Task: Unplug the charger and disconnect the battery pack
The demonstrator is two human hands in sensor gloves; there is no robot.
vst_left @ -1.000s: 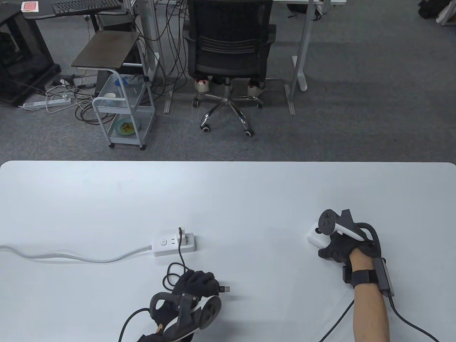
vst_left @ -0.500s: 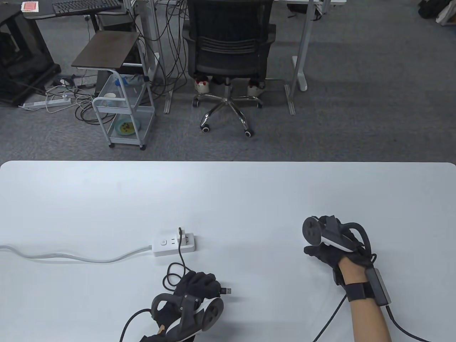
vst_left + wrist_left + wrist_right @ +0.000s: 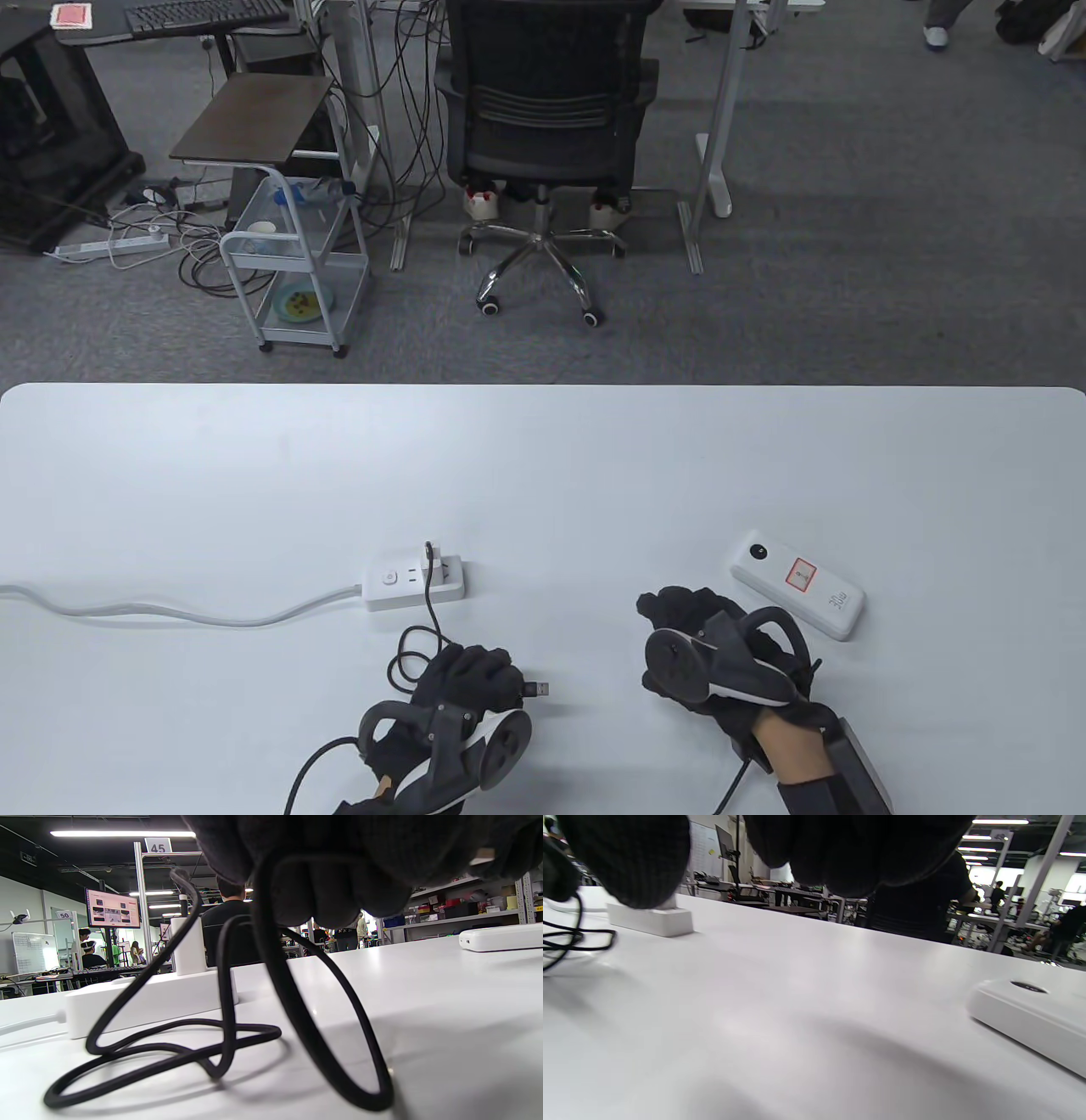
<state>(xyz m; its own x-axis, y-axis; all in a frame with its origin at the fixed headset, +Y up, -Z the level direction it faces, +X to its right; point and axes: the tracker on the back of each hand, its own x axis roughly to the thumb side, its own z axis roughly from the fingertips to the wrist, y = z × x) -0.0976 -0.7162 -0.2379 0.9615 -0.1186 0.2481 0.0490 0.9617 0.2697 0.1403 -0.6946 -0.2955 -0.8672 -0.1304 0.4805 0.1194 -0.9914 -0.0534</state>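
A white power strip (image 3: 394, 581) lies on the table with a small white charger (image 3: 431, 556) plugged into its right end. A black cable (image 3: 433, 607) runs from the charger in a loop to my left hand (image 3: 496, 671), which grips it near its free USB plug (image 3: 536, 688). The white battery pack (image 3: 797, 584) lies flat at the right with no cable in it. My right hand (image 3: 670, 607) is empty, left of the pack and apart from it. The left wrist view shows the cable loops (image 3: 229, 984), the charger (image 3: 188, 946) and the strip (image 3: 148, 997). The right wrist view shows the pack (image 3: 1026, 1010).
The strip's white cord (image 3: 170, 613) runs off the table's left edge. An office chair (image 3: 543, 127) and a small cart (image 3: 293, 263) stand on the floor beyond the table's far edge (image 3: 543, 387).
My right hand has let go of the battery pack and moved left and back toward me. The pack now lies uncovered. My left hand has stayed put with the cable.
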